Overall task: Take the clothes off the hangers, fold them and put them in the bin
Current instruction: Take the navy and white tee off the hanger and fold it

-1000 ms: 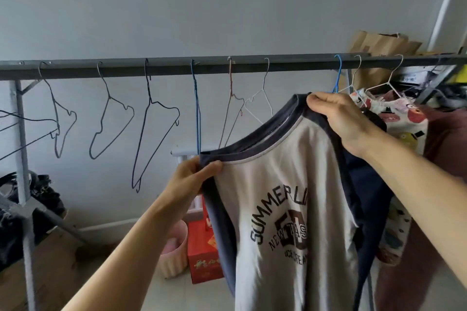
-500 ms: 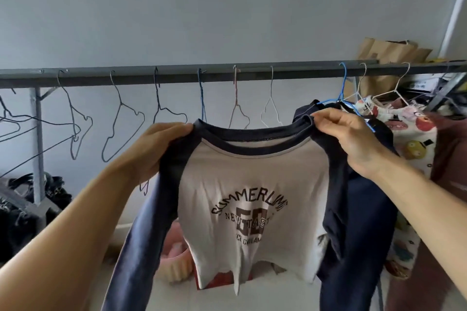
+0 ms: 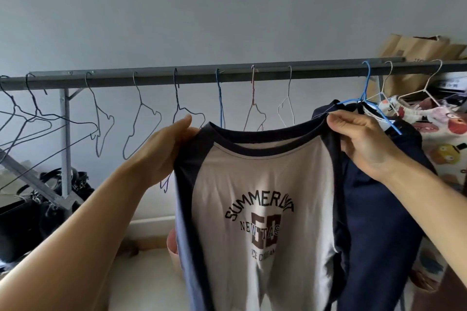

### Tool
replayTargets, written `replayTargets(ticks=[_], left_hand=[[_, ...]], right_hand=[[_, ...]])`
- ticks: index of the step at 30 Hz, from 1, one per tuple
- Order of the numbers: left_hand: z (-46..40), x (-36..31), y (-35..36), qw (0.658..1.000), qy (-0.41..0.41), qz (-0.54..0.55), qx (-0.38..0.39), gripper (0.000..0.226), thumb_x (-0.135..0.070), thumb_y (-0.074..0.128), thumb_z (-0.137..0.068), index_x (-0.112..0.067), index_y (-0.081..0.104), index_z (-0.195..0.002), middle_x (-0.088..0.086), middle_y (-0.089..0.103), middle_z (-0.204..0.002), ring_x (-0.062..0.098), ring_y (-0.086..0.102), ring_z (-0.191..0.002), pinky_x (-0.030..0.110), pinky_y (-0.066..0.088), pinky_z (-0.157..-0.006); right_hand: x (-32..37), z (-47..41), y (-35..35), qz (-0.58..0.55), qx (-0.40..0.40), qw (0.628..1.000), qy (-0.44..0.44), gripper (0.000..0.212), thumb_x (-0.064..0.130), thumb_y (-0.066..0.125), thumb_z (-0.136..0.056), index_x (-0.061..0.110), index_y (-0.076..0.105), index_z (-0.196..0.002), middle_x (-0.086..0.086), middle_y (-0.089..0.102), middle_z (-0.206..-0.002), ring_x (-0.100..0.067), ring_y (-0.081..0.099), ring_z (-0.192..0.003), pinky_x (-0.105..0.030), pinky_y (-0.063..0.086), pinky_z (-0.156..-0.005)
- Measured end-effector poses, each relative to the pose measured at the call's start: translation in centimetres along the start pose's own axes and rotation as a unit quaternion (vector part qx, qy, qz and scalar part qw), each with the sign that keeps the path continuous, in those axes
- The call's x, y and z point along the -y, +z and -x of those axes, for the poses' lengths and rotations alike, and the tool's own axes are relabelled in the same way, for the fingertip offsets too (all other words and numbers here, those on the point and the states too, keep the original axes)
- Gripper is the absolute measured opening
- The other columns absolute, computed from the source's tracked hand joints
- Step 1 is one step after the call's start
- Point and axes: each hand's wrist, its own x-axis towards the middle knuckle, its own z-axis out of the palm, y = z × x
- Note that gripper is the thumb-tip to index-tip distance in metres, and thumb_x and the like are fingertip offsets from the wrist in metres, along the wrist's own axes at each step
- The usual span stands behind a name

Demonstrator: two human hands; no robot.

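L hand (image 3: pixel 165 145) & R hand (image 3: pixel 361 139) each pinch a shoulder of the raglan tee (image 3: pixel 255 199), holding it spread flat, print facing, below the rail (image 3: pixel 202 77) w/ blue hanger (image 3: pixel 366 101) bare behind R, prob to set up fold; bin not identifiable.

black bags (image 3: pixel 38 209), brown paper bags (image 3: pixel 419 50)

A shirt (image 3: pixel 262 184) hangs between two hands — left hand (image 3: pixel 168 149) at one shoulder, right hand (image 3: pixel 364 141) at the other. Behind it, hangers (image 3: pixel 141 121) hang on a rail (image 3: pixel 177 78).
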Motion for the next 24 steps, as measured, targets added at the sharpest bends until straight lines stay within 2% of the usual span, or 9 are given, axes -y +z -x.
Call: replayTargets(ticks=[4, 7, 9, 12, 14, 17, 19, 22, 24], left_hand=[[0.2, 0.2, -0.3, 1.000, 0.002, -0.007, 0.009, 0.037, -0.029, 0.050, -0.099, -0.003, 0.075, -0.093, 0.014, 0.076, -0.096, 0.021, 0.072, -0.087, 0.028, 0.055, -0.076], [0.4, 0.5, -0.5, 0.999, 0.037, -0.029, 0.022, 0.031, -0.025, 0.055, -0.097, -0.002, 0.075, -0.093, 0.016, 0.075, -0.094, 0.021, 0.071, -0.082, 0.026, 0.057, -0.070], [0.0, 0.8, -0.1, 0.991, 0.095, -0.086, -0.038, 0.026, -0.022, 0.056, -0.098, -0.011, 0.075, -0.085, 0.006, 0.073, -0.081, 0.015, 0.067, -0.073, 0.025, 0.054, -0.067], [-0.8, 1.1, 0.3, 0.942, 0.229, -0.169, -0.177, 0.023, -0.017, 0.058, -0.097, -0.017, 0.071, -0.079, -0.008, 0.068, -0.067, 0.007, 0.060, -0.065, 0.021, 0.049, -0.062], [-1.2, 1.3, 0.4, 0.928, 0.270, -0.176, -0.189, 0.021, -0.016, 0.057, -0.098, -0.011, 0.066, -0.080, -0.008, 0.064, -0.066, 0.009, 0.056, -0.065, 0.024, 0.047, -0.063], [-1.7, 1.7, 0.5, 0.944, 0.239, -0.148, -0.170, 0.026, -0.017, 0.050, -0.102, -0.006, 0.058, -0.080, 0.001, 0.053, -0.067, 0.015, 0.046, -0.065, 0.029, 0.039, -0.058], [-1.6, 1.7, 0.6, 0.961, 0.199, -0.129, -0.143, 0.027, -0.019, 0.047, -0.103, -0.008, 0.058, -0.081, 0.006, 0.051, -0.070, 0.018, 0.045, -0.067, 0.029, 0.038, -0.060], [-1.0, 1.5, 0.3, 0.988, 0.125, -0.066, -0.059, 0.028, -0.021, 0.048, -0.103, -0.006, 0.062, -0.084, 0.011, 0.059, -0.077, 0.020, 0.052, -0.072, 0.028, 0.044, -0.064], [-0.4, 1.9, -0.2, 0.997, 0.071, -0.031, 0.008, 0.028, -0.026, 0.053, -0.097, -0.001, 0.064, -0.090, 0.013, 0.064, -0.082, 0.019, 0.058, -0.075, 0.024, 0.049, -0.066]], right_hand=[[-0.2, -0.2, 0.3, -0.038, 0.008, 0.999, 0.002, 0.013, 0.028, 0.065, -0.077, 0.021, 0.073, -0.071, 0.005, 0.068, -0.073, -0.008, 0.062, -0.071, -0.016, 0.049, -0.065], [-0.4, -0.4, 0.3, -0.001, 0.009, 1.000, -0.010, 0.032, 0.016, 0.055, -0.093, 0.022, 0.073, -0.068, 0.008, 0.068, -0.068, -0.003, 0.064, -0.066, -0.013, 0.051, -0.062], [-0.1, -0.3, 0.2, 0.038, 0.015, 0.999, -0.020, 0.027, 0.020, 0.060, -0.089, 0.023, 0.075, -0.067, 0.008, 0.069, -0.068, -0.002, 0.064, -0.066, -0.012, 0.049, -0.061], [0.2, -0.1, -0.3, 0.029, 0.045, 0.999, -0.007, 0.016, 0.032, 0.071, -0.069, 0.018, 0.078, -0.074, 0.002, 0.073, -0.076, -0.007, 0.068, -0.073, -0.012, 0.051, -0.064], [-0.5, -0.1, -0.5, 0.072, 0.044, 0.996, -0.002, 0.015, 0.022, 0.069, -0.079, 0.010, 0.077, -0.081, -0.003, 0.074, -0.079, -0.011, 0.068, -0.077, -0.013, 0.050, -0.067], [-1.0, 0.0, -0.1, 0.038, -0.005, 0.999, -0.004, 0.017, 0.029, 0.075, -0.078, 0.012, 0.076, -0.076, 0.001, 0.070, -0.071, -0.019, 0.057, -0.070, -0.019, 0.040, -0.067], [-1.1, -0.1, 0.2, 0.002, -0.016, 1.000, -0.002, 0.015, 0.026, 0.070, -0.081, 0.016, 0.078, -0.072, 0.000, 0.071, -0.072, -0.016, 0.063, -0.071, -0.021, 0.047, -0.067], [-1.1, 0.2, 0.5, 0.047, -0.020, 0.999, -0.018, 0.035, 0.010, 0.055, -0.095, 0.017, 0.074, -0.067, 0.003, 0.070, -0.066, -0.006, 0.065, -0.063, -0.015, 0.051, -0.059], [-1.2, 0.5, 0.5, 0.086, -0.024, 0.996, -0.022, 0.028, 0.012, 0.057, -0.095, 0.013, 0.072, -0.071, -0.001, 0.069, -0.068, -0.010, 0.063, -0.065, -0.019, 0.051, -0.062]])
